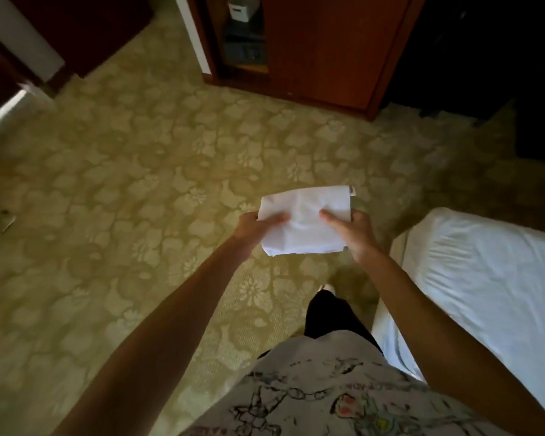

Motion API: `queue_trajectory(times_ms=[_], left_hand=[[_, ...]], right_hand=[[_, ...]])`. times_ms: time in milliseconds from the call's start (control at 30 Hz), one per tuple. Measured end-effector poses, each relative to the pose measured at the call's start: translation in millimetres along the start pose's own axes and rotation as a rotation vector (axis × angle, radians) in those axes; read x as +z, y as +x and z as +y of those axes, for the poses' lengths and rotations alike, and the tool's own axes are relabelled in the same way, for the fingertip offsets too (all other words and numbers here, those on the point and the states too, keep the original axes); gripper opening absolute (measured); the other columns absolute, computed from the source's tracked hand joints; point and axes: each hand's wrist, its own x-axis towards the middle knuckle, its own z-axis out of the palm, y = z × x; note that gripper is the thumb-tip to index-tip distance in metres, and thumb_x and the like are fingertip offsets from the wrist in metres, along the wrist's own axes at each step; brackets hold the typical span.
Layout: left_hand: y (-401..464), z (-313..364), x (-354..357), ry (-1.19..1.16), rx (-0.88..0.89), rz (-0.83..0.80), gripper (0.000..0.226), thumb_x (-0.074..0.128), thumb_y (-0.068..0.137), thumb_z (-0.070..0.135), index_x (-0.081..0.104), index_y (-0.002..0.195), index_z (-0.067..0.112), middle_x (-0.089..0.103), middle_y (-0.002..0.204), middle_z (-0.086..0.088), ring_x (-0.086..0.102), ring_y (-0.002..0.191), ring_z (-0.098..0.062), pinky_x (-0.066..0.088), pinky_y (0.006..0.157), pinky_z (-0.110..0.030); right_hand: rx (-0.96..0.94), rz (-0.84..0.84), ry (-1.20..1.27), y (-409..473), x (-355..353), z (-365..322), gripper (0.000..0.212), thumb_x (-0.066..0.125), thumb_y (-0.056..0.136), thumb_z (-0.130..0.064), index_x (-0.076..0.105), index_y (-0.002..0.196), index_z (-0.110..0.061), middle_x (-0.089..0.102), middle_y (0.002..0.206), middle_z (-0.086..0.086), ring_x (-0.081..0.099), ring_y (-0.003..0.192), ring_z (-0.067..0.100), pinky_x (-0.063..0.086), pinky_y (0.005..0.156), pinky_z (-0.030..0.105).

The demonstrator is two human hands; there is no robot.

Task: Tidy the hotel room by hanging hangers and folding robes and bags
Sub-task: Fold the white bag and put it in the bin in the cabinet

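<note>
Left hand [252, 226] and right hand [353, 234] grip a folded white bag [306, 225] above carpet [123, 184].

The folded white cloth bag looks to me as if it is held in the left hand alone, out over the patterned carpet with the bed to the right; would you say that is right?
Not quite: both hands hold it. The head view shows the left hand and the right hand gripping opposite sides of the folded white cloth bag. It is indeed over the patterned green carpet, with the white-sheeted bed to the right.

Single head-worn wide-angle view: looking forward and steeply down from standing height, facing a wooden cabinet [324, 48] across patterned carpet [123, 184]; taking in bed [485, 278] corner at right; framing outstretched forearms close beneath the lens.
</note>
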Motion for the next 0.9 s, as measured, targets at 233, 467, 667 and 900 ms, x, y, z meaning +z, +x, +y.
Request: queue_trajectory(times_ms=[233,467,667,900], left_hand=[[130,65,-26,-0.083,0.004,0.099,0.051,0.091,0.064,0.045,0.075,0.096,0.009,0.078,0.091,-0.007,0.075,0.088,-0.026,0.062,0.078,-0.046],[258,179,-49,-0.201,-0.038,0.208,0.079,0.095,0.043,0.057,0.076,0.097,0.002,0.078,0.093,-0.012,0.075,0.089,-0.031,0.06,0.079,-0.057],[343,252,-80,-0.272,-0.02,0.265,0.059,0.093,0.06,0.042,0.076,0.1,0.002,0.078,0.095,-0.01,0.075,0.089,-0.028,0.062,0.072,-0.039],[456,320,-129,-0.355,-0.047,0.352,0.049,0.091,0.069,0.033,0.072,0.1,0.001,0.076,0.089,-0.005,0.072,0.076,-0.019,0.055,0.058,-0.028]], right_hand=[[-0.019,-0.078,-0.039,147,50,-69,0.016,0.085,0.079,-0.025,0.074,0.085,-0.016,0.074,0.078,-0.008,0.07,0.066,0.002,0.054,0.057,0.019],[-0.049,-0.128,-0.086,299,92,-178,0.019,0.084,0.081,-0.025,0.074,0.09,-0.012,0.074,0.08,-0.005,0.069,0.069,0.006,0.052,0.055,0.017],[-0.095,-0.235,-0.18,408,139,-262,0.018,0.082,0.082,-0.026,0.072,0.09,-0.015,0.073,0.084,-0.006,0.067,0.074,0.006,0.053,0.063,0.02],[-0.106,-0.292,-0.231,526,211,-330,0.016,0.081,0.083,-0.03,0.07,0.085,-0.018,0.074,0.088,-0.005,0.07,0.082,0.012,0.057,0.07,0.028]])
